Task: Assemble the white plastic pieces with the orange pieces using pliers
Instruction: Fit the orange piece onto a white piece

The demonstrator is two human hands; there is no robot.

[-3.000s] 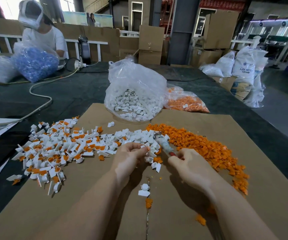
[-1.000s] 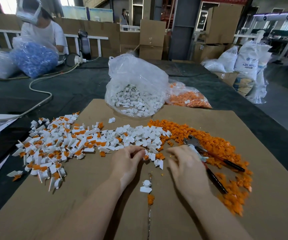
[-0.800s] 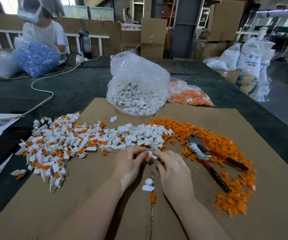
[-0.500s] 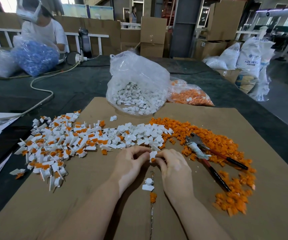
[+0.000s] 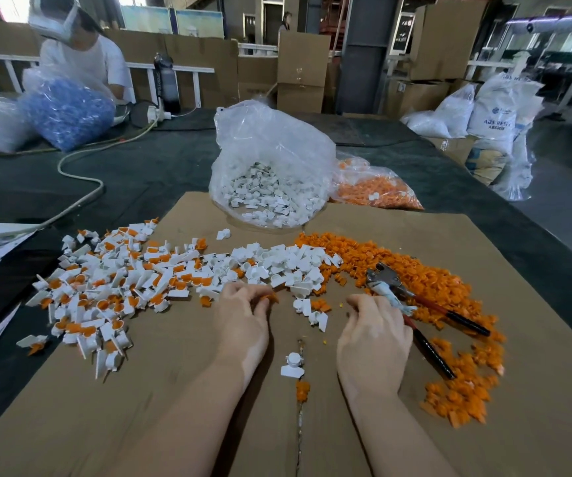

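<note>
Two hands have separated: left hand (image 5: 243, 321) pinches an orange piece (image 5: 271, 298) at frame centre; right hand (image 5: 374, 339), fingers curled, empty, reaches the pliers (image 5: 394, 290) for pressing.

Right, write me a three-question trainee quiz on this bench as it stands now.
1. True or false: the right hand is squeezing the pliers shut.
2. What colour is the piece at the left hand's fingertips?
A. blue B. orange C. green
3. Fill in: the clear bag of white pieces stands at the far edge of the ____ sheet.

Key
1. False: the pliers lie on the loose orange pieces, handles apart; the hand is only beside them.
2. B
3. cardboard
</note>
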